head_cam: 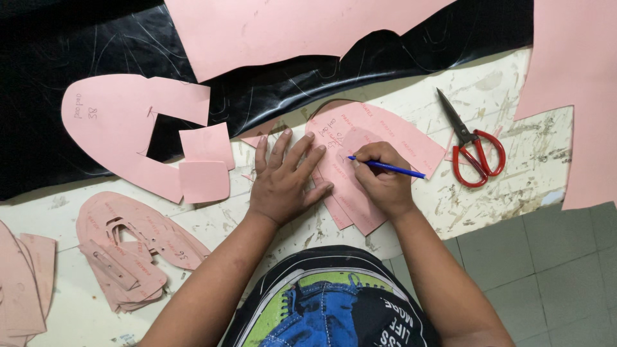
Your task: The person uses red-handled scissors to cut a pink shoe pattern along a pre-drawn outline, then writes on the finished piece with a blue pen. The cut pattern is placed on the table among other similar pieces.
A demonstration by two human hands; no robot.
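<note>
My right hand (384, 180) grips a blue pen (393, 169), its tip touching a small pink paper pattern piece (357, 140). That piece lies on a stack of pink pattern pieces (385, 132) on the worn white table (501, 186). My left hand (286, 180) lies flat with fingers spread, pressing the left edge of the stack.
Red-handled scissors (472, 146) lie to the right of the stack. A black sheet (77, 58) covers the far left of the table, with large pink cut-outs (122, 122) on it. More pink pattern pieces (128, 247) are piled at the near left. Pink sheets lie at the top (276, 29) and right (578, 83).
</note>
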